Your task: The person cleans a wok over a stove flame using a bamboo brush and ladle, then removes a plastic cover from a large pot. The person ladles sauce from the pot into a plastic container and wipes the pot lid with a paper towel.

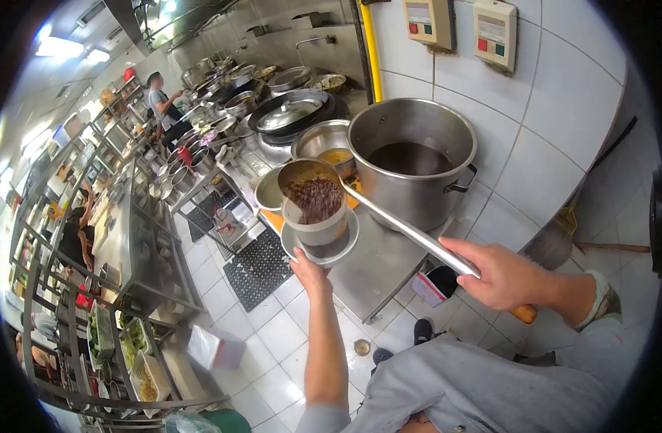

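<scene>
Grey clothing (482,390) fills the bottom edge, below both arms. On the tiled wall (464,108) are 2 switch boxes (495,36), each with a red and a green button; their printed labels are too small to read. Print on the red-and-white side of a tub (433,285) is equally illegible.

A large metal pot (410,191) holds dark liquid (410,159) at the back of the steel surface (381,274). Beside it, a metal bowl (307,148) contains something yellow-orange (336,155). A pale container (320,234) sits within the rim of a shallow dish (351,242); dark reddish-brown food (318,198) spills into it from a tilted ladle (410,229).

The right hand (497,278) has its fingers curled closed around the ladle's long handle, the index finger lying along it; the scoop is well apart from them, over the container's far rim. The left hand (309,274) holds the near rim of the dish, its fingers just below the container; some are hidden, so their full spread cannot be told.

Behind the bowl stands a wok (324,101) with a domed metal lid (291,115).
</scene>
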`<state>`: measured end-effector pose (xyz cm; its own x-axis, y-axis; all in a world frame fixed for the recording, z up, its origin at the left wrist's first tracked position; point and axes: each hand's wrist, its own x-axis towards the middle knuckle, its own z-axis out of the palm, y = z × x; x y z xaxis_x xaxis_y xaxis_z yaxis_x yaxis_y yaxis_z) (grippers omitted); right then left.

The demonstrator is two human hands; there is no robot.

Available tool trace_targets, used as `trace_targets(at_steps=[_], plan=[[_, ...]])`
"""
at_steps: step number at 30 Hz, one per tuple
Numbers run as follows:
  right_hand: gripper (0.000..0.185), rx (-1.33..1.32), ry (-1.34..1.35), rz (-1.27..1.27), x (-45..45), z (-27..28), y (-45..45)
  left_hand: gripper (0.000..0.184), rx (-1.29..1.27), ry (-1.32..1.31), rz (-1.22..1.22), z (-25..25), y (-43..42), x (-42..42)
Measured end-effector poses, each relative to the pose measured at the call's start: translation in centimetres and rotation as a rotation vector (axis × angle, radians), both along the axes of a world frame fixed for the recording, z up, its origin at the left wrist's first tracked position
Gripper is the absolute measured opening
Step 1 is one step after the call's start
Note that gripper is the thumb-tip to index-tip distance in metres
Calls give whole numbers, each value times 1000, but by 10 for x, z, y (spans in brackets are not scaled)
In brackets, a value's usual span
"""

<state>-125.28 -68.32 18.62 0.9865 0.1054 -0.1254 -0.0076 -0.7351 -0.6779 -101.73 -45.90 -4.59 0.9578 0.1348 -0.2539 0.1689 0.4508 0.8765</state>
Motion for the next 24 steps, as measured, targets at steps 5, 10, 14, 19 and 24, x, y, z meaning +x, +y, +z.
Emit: trace_targets(at_steps=[5, 10, 14, 19, 24], plan=[[59, -215, -182, 42, -16, -31, -5, 53, -62, -36, 15, -1, 4, -4], [61, 67, -228, -38, -21, -32, -2, 53, -65, -26, 6, -3, 2, 5], [57, 811, 225, -216, -13, -4, -20, 47, -66, 1, -2, 14, -12, 5], [54, 1368, 289, -266, -1, 1, -59, 49, -101, -41, -40, 31, -32, 9], [48, 769, 168, -446, 42, 32, -114, 56, -161, -96, -69, 42, -48, 12]])
